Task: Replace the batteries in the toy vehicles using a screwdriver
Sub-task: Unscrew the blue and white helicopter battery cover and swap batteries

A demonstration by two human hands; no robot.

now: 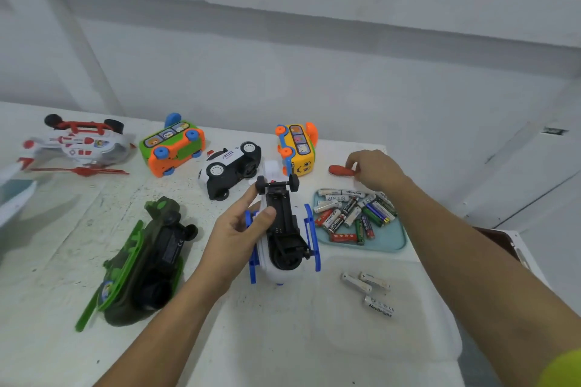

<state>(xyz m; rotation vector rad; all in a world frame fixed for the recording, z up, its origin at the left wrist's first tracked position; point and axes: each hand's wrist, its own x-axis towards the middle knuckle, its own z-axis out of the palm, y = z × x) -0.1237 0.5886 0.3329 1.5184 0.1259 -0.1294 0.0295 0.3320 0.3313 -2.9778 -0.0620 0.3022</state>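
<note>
My left grip (242, 229) clasps the upturned toy helicopter (284, 229); my right grip (375, 171) pinches the screwdriver (339, 170) on the counter (283, 339).

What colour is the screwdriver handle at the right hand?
Orange-red; the screwdriver handle shows best in the head view, at the right hand.

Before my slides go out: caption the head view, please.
Left hand holds an upturned white-and-blue toy helicopter; right hand grips the orange screwdriver beyond the battery tray.
</note>
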